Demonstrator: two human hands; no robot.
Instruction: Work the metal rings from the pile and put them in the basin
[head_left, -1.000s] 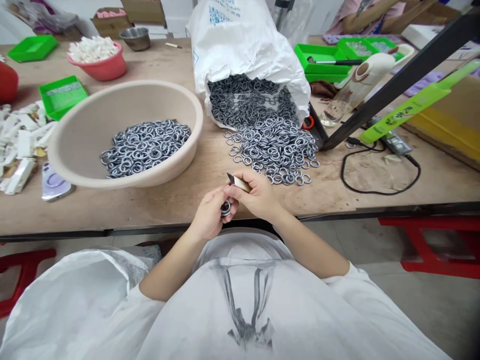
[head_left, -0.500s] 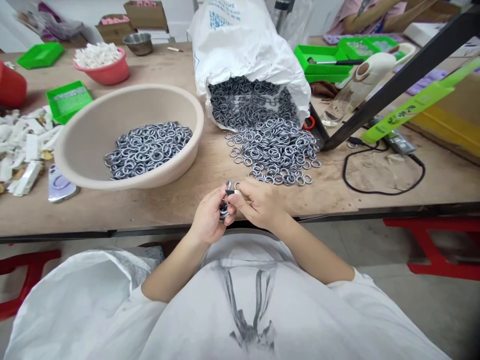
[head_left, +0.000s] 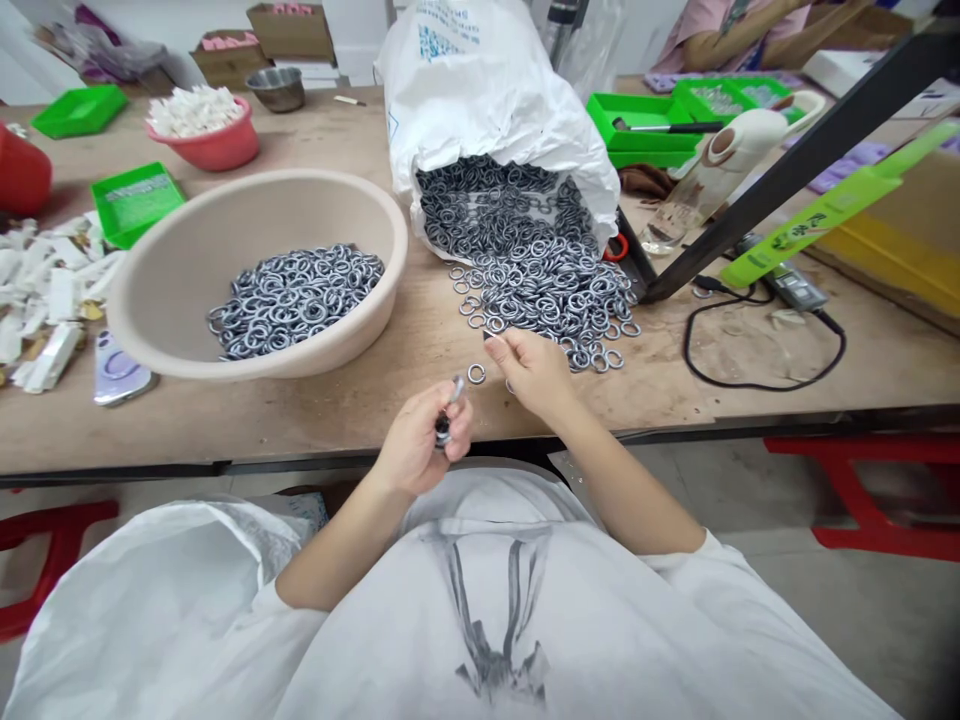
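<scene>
My left hand (head_left: 421, 438) is closed around several grey metal rings (head_left: 442, 430), and one ring (head_left: 457, 388) stands up between thumb and forefinger. My right hand (head_left: 534, 372) is pinched at the near edge of a heap of the same rings (head_left: 559, 290). A small dark tip (head_left: 487, 336) shows at its thumb; the rest of that piece is hidden by the fingers. Between the hands a single ring (head_left: 476, 374) lies on the wooden table. The heap spills from the mouth of a white sack (head_left: 495, 95) lying on its side.
A beige basin (head_left: 259, 205) holding many rings stands to the left. Beyond it are a phone (head_left: 120, 368), white pieces (head_left: 64, 290) and a green tray (head_left: 139, 205). On the right are a black bar (head_left: 787, 165), a cable (head_left: 686, 350) and a clear bottle (head_left: 686, 205). Another person's arm (head_left: 739, 35) shows behind.
My right hand has moved away from my left, forward to the ring heap, taking the small dark piece along. My left hand stays nearly in place with its rings.
</scene>
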